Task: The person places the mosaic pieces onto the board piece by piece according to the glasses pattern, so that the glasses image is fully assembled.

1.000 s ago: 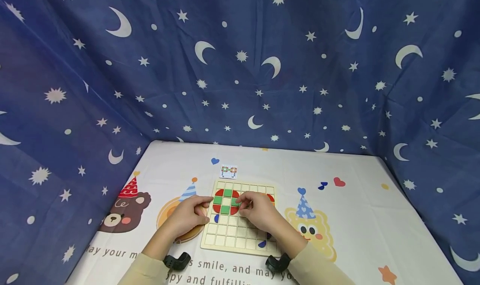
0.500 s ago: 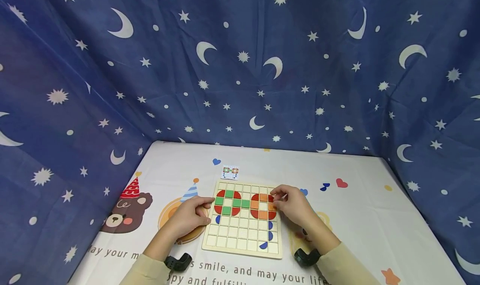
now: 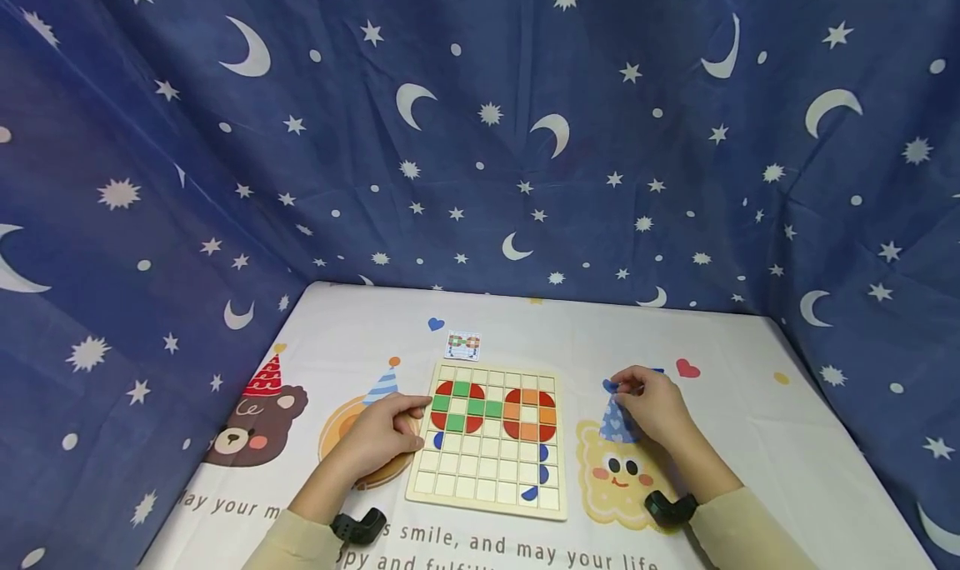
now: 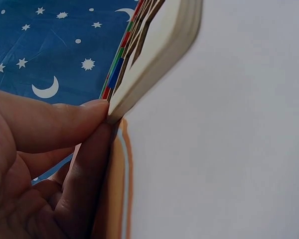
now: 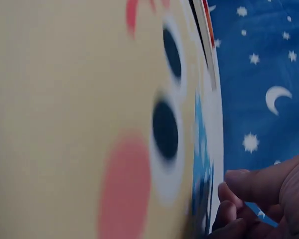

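A pale wooden grid board (image 3: 487, 466) lies flat on the table. Red rounded corners with green squares form a ring at its left, joined by a green square (image 3: 493, 409) to a red-and-orange ring at the right. Several blue half-circle pieces (image 3: 530, 493) sit in cells below. My left hand (image 3: 378, 437) touches the board's left edge with index finger and thumb spread apart. Off to the right, my right hand (image 3: 654, 403) reaches low over the table with thumb and fingertips near each other, nothing visible between them. A dark blue piece (image 3: 657, 371) peeks out behind its knuckles.
A small pattern card (image 3: 462, 345) lies just beyond the board's back edge. The white cloth (image 3: 720, 445) bears printed cartoons and lettering. Blue star-and-moon curtains (image 3: 480, 137) close off the back and sides.
My right hand has gone from the left ring, past the right ring, to the table right of the board, uncovering the board. The left hand stays at the board's edge.
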Motion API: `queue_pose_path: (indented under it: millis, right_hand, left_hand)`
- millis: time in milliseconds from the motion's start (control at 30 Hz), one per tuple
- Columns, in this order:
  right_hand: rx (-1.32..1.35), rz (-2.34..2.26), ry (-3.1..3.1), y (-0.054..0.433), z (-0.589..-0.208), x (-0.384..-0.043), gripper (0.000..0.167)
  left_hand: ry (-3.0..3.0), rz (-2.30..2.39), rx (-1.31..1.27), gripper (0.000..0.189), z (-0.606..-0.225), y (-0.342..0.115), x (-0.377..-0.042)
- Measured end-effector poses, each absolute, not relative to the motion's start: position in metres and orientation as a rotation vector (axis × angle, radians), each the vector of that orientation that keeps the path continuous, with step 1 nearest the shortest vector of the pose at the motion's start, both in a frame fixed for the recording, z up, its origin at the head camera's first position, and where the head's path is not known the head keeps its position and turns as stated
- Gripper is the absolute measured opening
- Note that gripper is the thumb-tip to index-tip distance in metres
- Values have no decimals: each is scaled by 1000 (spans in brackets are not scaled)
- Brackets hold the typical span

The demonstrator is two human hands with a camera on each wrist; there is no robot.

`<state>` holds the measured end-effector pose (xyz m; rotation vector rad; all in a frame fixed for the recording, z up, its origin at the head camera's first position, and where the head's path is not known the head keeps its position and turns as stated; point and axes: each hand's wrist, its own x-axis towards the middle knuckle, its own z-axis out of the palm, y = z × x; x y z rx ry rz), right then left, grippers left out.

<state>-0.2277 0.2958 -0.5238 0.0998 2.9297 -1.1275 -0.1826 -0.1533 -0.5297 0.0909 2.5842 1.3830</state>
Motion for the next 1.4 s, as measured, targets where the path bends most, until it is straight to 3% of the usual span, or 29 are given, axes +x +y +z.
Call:
queue_pose_path:
  millis: [567,1067,1400]
  right_hand:
    - [335,-973,3051,352,-523,-254,27]
    - [317,-949,2923,359,-525,-264,27]
    - [354,-945,2904,358,-525,-268,38]
  left_hand:
    - [2588,1390,108,60,-529,-150,-182]
    - [2603,1378,110,60,-529,-151,-181]
    - [2606,1386,91,59,-530,-153,-181]
